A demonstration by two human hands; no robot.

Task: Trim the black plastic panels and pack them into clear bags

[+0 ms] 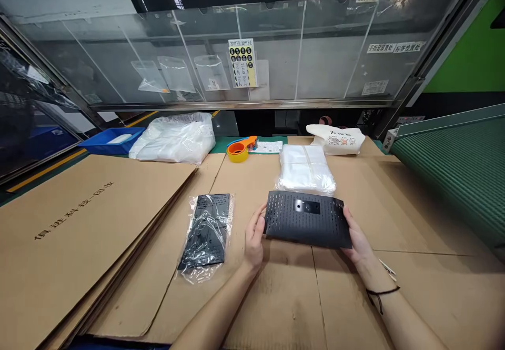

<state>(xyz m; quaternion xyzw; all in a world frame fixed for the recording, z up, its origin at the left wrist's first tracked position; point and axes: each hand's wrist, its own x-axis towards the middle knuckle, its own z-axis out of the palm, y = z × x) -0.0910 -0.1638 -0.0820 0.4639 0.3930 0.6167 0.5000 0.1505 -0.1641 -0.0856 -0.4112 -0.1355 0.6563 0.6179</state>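
A black slotted panel (307, 229) with a glossy rectangular patch near its upper middle is held level above the cardboard-covered table. My left hand (255, 237) grips its left edge, thumb toward me. On the opposite short edge, my right hand (358, 239) is closed with the thumb on the near face. To the left of my left hand, another black panel (205, 234) lies on the cardboard inside a clear plastic bag. Just behind the held panel sits a stack of clear plastic bags (305, 168).
Cardboard sheets (87, 223) are piled at the left. Along the back are a blue tray (106, 142), a large plastic bag (173, 138), an orange tape dispenser (239, 150) and a white cloth pouch (337, 139). A green ribbed conveyor (457, 155) borders the right side.
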